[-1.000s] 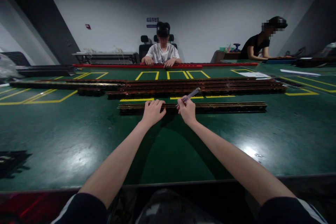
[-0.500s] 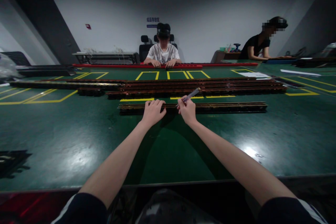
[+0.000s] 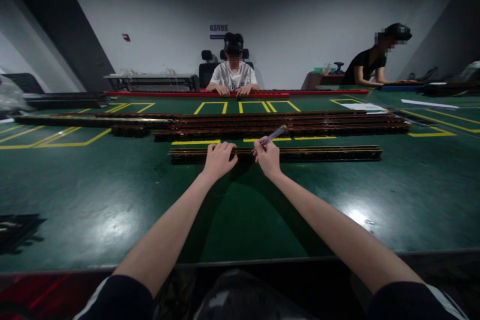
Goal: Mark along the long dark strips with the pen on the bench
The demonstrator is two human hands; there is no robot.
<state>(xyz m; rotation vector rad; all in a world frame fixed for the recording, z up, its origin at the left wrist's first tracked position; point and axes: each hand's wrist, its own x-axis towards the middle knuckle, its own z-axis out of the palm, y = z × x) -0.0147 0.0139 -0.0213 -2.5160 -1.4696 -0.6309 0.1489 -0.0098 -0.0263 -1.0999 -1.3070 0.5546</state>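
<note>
A long dark rail (image 3: pixel 322 154) with thin brass-coloured lines lies crosswise on the green table in front of me. My left hand (image 3: pixel 220 161) grips it left of its middle, fingers bent over the far edge and thumb on the near side. In my right hand (image 3: pixel 267 159) is a pen (image 3: pixel 275 133) with a clear purplish barrel, its rear end slanting up to the right. The pen's tip points down at the rail between my hands; whether it touches cannot be made out.
Beyond the rail lies a stack of long dark and copper-toned rails (image 3: pixel 285 122). Yellow tape lines mark the green table (image 3: pixel 93 185). A dark toothed part (image 3: pixel 18 232) sits at the near left. One person (image 3: pixel 233 77) works opposite at a red bar (image 3: pixel 273 94), another (image 3: pixel 365 67) at the right.
</note>
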